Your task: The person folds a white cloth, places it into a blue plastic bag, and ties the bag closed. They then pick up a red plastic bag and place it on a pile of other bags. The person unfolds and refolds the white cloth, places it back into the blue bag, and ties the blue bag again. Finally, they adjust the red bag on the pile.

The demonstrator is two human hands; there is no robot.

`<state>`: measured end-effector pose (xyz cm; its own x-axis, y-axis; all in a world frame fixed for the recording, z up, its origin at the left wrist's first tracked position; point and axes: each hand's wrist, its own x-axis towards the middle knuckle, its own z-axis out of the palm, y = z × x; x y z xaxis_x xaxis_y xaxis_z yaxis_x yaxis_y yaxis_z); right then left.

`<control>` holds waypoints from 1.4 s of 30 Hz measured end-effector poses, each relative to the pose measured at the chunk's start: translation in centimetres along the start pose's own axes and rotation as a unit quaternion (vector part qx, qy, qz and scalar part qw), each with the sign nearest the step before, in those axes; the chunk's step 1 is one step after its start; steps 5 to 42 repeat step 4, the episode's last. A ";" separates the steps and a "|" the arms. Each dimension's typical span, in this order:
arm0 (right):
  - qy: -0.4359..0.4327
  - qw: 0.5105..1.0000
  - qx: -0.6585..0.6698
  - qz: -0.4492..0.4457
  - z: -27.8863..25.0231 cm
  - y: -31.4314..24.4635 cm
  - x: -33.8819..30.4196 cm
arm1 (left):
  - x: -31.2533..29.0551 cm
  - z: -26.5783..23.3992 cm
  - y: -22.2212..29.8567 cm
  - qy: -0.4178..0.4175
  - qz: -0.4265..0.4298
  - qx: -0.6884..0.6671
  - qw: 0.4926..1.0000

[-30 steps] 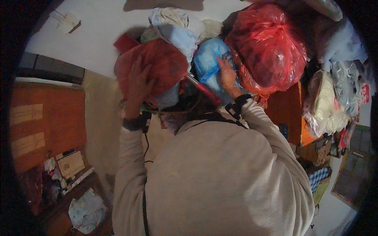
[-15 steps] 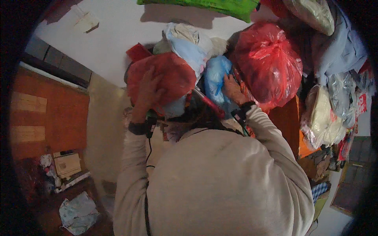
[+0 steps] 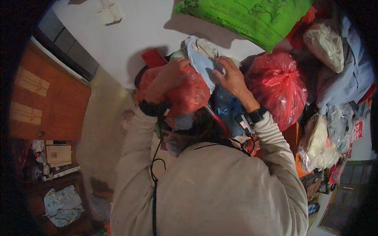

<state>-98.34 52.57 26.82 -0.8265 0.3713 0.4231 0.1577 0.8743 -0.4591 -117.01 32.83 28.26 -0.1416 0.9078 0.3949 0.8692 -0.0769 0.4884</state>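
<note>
My left hand (image 3: 170, 77) lies over the left red plastic bag (image 3: 193, 94), its fingers stretched toward the bag's far side. Past that bag, a light blue cloth (image 3: 201, 62) rests on a pile with a pale beige cloth (image 3: 208, 48). My right hand (image 3: 235, 82) is at the right edge of the light blue cloth, thumb and fingers apart; whether it touches the cloth I cannot tell. Below its wrist sits a blue plastic bag (image 3: 228, 108), partly covered by my arm. A small red item (image 3: 154, 58) stands behind the left red bag.
A large knotted red bag (image 3: 277, 88) stands to the right. Above it hangs or lies a bright green bag (image 3: 248, 19). Bagged clothing (image 3: 319, 145) and a grey-blue garment (image 3: 346, 74) crowd the right side. A brown wooden door (image 3: 51, 102) is at the left. A black cable (image 3: 154, 196) runs down my left side.
My right hand has moved from the blue bag up to the light blue cloth. My left hand has slid farther over the red bag. The view has shifted, showing more of the green bag.
</note>
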 end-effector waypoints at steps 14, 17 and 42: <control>0.003 0.988 -0.033 0.151 4.1 2.6 2.8 | 2.5 0.4 -0.8 0.016 -0.070 -0.092 0.993; 0.003 0.988 -0.033 0.151 4.1 2.6 2.8 | 2.5 0.4 -0.8 0.016 -0.070 -0.092 0.993; 0.003 0.988 -0.033 0.151 4.1 2.6 2.8 | 2.5 0.4 -0.8 0.016 -0.070 -0.092 0.993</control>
